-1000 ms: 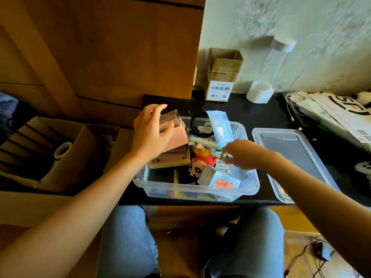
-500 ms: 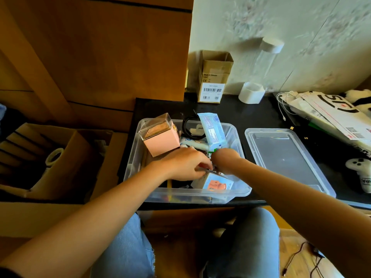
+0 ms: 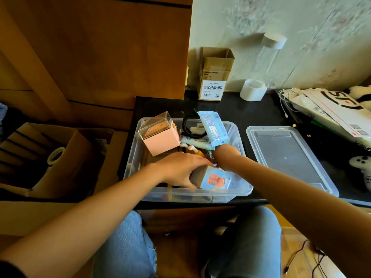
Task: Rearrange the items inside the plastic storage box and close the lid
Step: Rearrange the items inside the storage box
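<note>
- The clear plastic storage box [image 3: 132, 157] sits on the dark tabletop [image 3: 251, 111] and serves as the landmark here; left of it, off the table, stands an open cardboard carton [image 3: 66, 157] with a tape roll inside.
- In the box's far-left corner a pink box with a clear top [image 3: 160, 135] leans tilted, poking above the rim.
- The left hand [image 3: 178, 169] reaches into the box's near middle, fingers curled around the left side of a small carton with an orange picture [image 3: 214, 178].
- At the box's far middle a blue-and-white packet [image 3: 212, 127] stands upright, well above the rim, beside a black cable loop [image 3: 187, 125].
- The right hand [image 3: 225, 156] dips into the box just right of centre; its fingers are hidden behind the wrist, so I cannot tell whether they hold anything.
- Right of the box, the lid [image 3: 287, 155] lies flat on the table, apart from it.
- Rearranging is the step in hand. Next, probably, the tall items need laying down below the rim before the lid can go on.
</note>
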A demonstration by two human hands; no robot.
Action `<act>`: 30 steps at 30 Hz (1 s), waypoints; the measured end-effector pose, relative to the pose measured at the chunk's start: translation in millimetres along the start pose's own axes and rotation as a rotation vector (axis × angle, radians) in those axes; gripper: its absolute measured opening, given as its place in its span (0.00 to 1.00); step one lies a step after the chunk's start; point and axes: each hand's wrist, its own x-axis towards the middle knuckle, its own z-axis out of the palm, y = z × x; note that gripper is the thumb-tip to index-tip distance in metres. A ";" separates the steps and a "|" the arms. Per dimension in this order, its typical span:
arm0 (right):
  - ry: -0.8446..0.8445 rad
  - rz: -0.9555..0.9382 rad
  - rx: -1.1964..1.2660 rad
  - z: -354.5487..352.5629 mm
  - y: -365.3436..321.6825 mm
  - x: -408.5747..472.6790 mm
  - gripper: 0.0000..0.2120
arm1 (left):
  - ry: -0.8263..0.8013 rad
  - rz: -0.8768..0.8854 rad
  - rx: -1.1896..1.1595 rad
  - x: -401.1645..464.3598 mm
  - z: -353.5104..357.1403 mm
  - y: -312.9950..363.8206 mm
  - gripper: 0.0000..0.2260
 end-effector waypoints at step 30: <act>-0.052 -0.074 -0.124 1.8 -2.4 -3.0 0.21 | 0.013 -0.316 -0.814 -58.5 0.2 -33.5 0.30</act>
